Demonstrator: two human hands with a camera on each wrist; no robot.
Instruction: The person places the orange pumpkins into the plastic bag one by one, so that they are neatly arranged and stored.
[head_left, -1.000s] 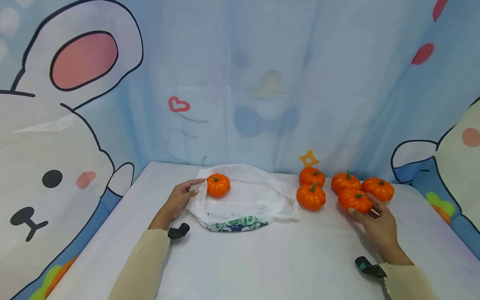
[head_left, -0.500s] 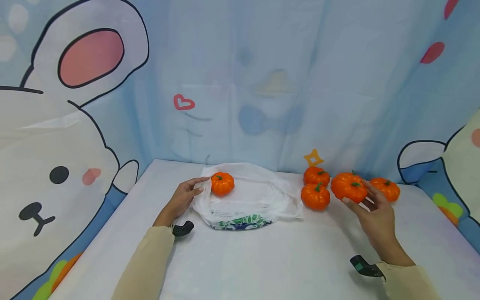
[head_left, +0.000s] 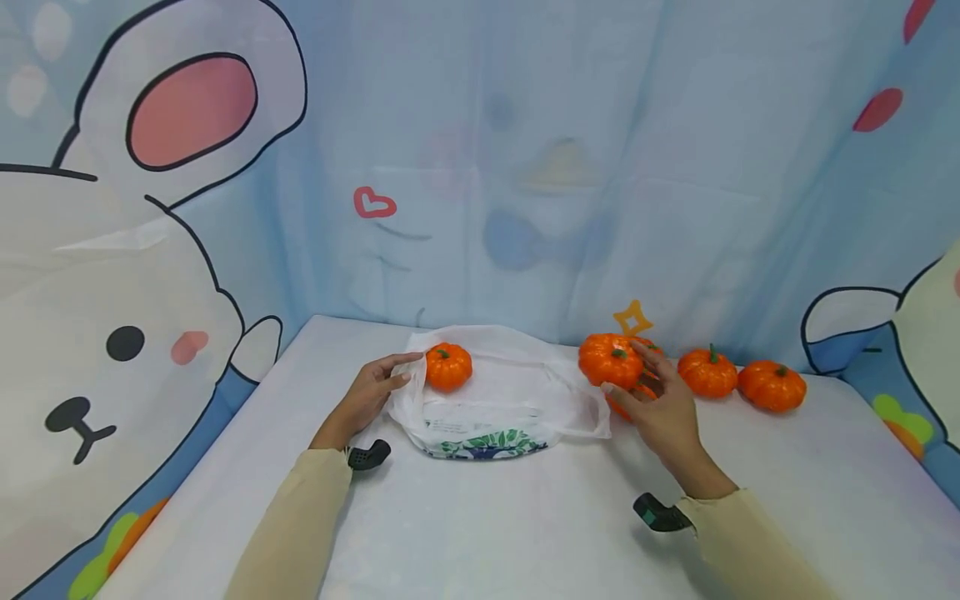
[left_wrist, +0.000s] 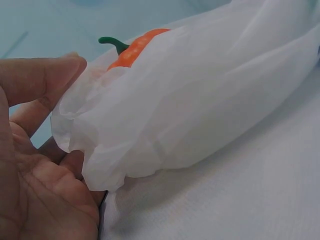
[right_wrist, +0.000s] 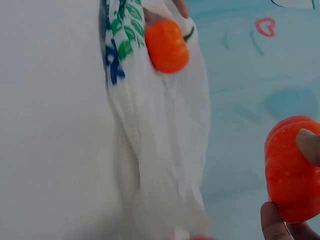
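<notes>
while left fingers pinch a bag, right fingers hold a pumpkin.

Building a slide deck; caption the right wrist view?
Right hand gripping an orange pumpkin, a second pumpkin among folds of a white bag.

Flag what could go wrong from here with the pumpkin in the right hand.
The lifted pumpkin looks glossy and might slip from the right hand. It could knock the partly hidden pumpkin behind it. The thin white bag, held by the left hand at one end, might crumple or shift if bumped.
</notes>
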